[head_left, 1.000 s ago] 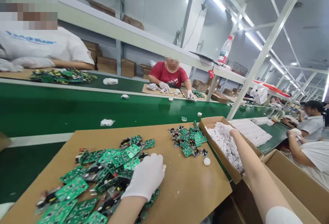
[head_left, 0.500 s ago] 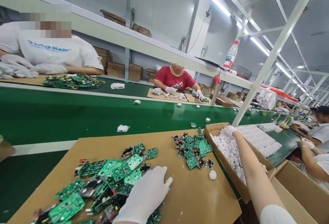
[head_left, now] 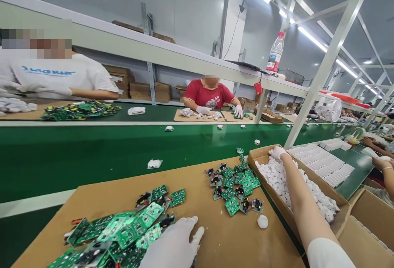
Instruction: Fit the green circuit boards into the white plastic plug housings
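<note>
My left hand [head_left: 172, 244], in a white glove, is at the right edge of a heap of green circuit boards [head_left: 123, 231] on a brown cardboard sheet [head_left: 221, 243]. Its thumb and forefinger are apart, with nothing visible between them. Part of the heap is hidden behind it. My right hand [head_left: 277, 153], also gloved, is at the far end of a cardboard box [head_left: 253, 158] full of small white pieces [head_left: 273, 177]. Its fingertips are hidden, so I cannot see what they hold. A smaller group of circuit boards [head_left: 246, 184] lies between my hands, with one round white piece [head_left: 262, 221] near it.
Beyond the cardboard runs a green conveyor belt [head_left: 92, 149] carrying several boards with white pieces. White trays [head_left: 321, 163] stand right of the box, and an open carton [head_left: 372, 218] is nearer. A slanted white post [head_left: 326, 67] rises behind the box. Co-workers sit across the belt.
The camera view has tilted and shifted, showing more of the white pieces in the box. My right hand stays at the box's far end. My left hand stays beside the heap, thumb and forefinger apart.
</note>
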`<state>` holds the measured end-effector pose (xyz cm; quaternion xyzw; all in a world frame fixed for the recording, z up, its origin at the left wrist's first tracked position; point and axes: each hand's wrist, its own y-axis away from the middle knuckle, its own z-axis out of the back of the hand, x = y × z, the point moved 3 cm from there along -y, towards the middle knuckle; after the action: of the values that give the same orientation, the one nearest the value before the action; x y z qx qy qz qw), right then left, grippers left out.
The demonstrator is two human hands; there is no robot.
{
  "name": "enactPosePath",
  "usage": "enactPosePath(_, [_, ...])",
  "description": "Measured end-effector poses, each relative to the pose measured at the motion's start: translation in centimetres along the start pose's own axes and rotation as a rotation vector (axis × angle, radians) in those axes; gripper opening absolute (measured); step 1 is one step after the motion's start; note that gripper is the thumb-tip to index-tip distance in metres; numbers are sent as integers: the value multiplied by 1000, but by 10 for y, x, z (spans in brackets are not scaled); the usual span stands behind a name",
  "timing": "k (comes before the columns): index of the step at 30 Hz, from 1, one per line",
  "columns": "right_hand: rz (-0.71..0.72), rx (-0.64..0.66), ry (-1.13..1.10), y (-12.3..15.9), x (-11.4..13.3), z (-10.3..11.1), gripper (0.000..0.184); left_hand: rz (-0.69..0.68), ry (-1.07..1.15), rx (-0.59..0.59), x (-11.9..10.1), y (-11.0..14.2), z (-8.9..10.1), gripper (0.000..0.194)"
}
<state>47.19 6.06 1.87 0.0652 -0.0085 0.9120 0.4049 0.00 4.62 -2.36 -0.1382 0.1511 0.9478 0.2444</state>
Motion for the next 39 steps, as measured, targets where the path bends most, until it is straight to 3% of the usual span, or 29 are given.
enactPosePath(5, [54,97,-21,-11,-4,-5,31,1,-4,9,0,-1,1,48])
enactPosePath(14, [98,89,-210,-3,-6,-1,31,-35,51,-44,0,2,3,46])
enactPosePath(19, [58,74,-468,9,-15,17,30,-28,53,-36,-5,8,11,45])
enactPosePath(24, [61,139,-852,35,-14,32,30,-77,63,-73,-3,8,11,43])
enactPosePath(28, [129,252,-1187,63,15,29,28,-150,59,-129,-3,5,8,38])
enactPosePath(34, [263,519,-1600,112,89,3,22,-168,123,-214,-5,9,13,30])
enactPosePath(39, [333,723,-1811,161,152,-33,13,-51,236,-445,4,11,26,40])
